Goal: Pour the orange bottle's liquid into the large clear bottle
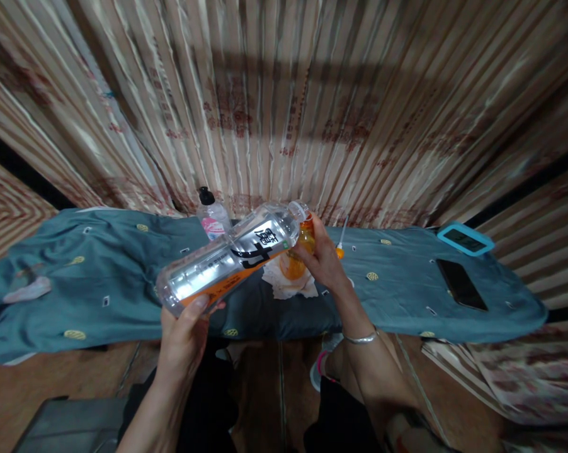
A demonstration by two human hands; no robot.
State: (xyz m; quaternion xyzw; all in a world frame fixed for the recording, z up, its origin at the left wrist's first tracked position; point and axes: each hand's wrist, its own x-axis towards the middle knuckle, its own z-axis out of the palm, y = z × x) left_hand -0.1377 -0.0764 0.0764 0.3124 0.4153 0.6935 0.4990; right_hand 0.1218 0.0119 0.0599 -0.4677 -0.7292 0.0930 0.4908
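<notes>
A large clear plastic bottle [237, 251] with a silver and orange label is tilted to the right, its mouth lower than a fully upright bottle's. My left hand [187, 327] grips it near the base. The bottle's open neck meets the top of a smaller amber bottle [294, 259]. My right hand [322, 255] is wrapped round that amber bottle near its neck. Beneath the amber bottle lies a crumpled white tissue [288, 289]. Whether liquid runs between the two bottles I cannot tell.
A pump bottle with a black top [213, 214] stands behind the large bottle. An orange cap with a tube [340, 251] lies to the right on the teal cloth [383, 302]. Farther right are a blue-framed device [466, 239] and a black phone [461, 284]. A pleated curtain [274, 113] hangs behind.
</notes>
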